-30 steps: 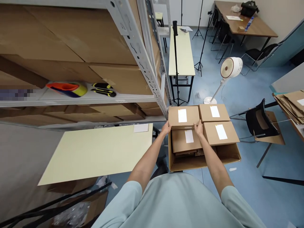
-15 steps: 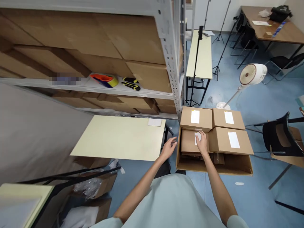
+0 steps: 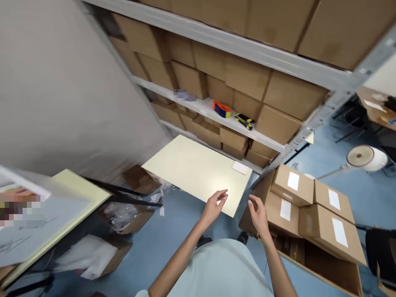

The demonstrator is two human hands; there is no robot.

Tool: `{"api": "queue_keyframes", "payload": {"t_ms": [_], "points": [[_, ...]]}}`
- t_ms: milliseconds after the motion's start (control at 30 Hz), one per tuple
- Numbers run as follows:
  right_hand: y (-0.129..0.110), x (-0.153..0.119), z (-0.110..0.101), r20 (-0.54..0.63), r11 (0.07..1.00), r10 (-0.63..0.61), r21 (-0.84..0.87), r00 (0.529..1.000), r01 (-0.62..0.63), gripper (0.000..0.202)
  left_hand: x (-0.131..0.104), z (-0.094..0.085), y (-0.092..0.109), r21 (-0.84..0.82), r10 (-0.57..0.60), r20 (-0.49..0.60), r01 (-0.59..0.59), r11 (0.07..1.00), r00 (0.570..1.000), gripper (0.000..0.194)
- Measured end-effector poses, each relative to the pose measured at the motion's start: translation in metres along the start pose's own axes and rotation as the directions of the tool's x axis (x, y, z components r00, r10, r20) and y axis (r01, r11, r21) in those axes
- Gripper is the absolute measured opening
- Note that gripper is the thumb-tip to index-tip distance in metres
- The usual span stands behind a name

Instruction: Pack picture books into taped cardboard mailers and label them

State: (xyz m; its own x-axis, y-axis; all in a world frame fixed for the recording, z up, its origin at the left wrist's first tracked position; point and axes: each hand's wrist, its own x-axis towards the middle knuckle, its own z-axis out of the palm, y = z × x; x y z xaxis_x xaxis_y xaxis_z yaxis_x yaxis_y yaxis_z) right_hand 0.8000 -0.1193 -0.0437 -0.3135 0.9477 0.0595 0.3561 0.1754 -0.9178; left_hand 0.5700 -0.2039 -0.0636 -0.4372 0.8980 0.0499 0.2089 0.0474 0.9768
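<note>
Left hand hangs near the front edge of the pale worktop; fingers released, loosely bent. Right hand, likewise released, is near the left wall of the large open carton. Four labelled boxes sit in the carton, right of both hands.
</note>
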Motion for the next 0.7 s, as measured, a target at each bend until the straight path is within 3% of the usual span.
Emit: {"api": "queue_keyframes", "payload": {"t_ms": [167, 300, 467, 700], "points": [[-0.091, 0.002, 0.119, 0.173, 0.994, -0.112, 0.028, 0.979, 0.109, 0.05, -0.036, -0.135, 0.005, 0.012, 0.038, -0.188, -0.037, 0.999, 0.981, 0.033], [-0.144, -0.008, 0.21, 0.309, 0.985, -0.172, 0.054, 0.935, 0.163, 0.051, -0.082, -0.242, -0.003, 0.024, 0.019, -0.408, -0.01, 1.0, 0.913, 0.032], [-0.201, -0.023, 0.314, 0.518, 0.968, -0.247, 0.096, 0.819, 0.231, 0.051, -0.145, -0.34, -0.013, 0.013, -0.009, -0.683, 0.025, 1.0, 0.731, 0.031], [-0.274, -0.045, 0.46, 0.741, 0.921, -0.36, 0.186, 0.567, 0.342, 0.047, -0.22, -0.428, -0.026, -0.039, -0.071, -0.893, 0.08, 0.996, 0.444, 0.027]]}}
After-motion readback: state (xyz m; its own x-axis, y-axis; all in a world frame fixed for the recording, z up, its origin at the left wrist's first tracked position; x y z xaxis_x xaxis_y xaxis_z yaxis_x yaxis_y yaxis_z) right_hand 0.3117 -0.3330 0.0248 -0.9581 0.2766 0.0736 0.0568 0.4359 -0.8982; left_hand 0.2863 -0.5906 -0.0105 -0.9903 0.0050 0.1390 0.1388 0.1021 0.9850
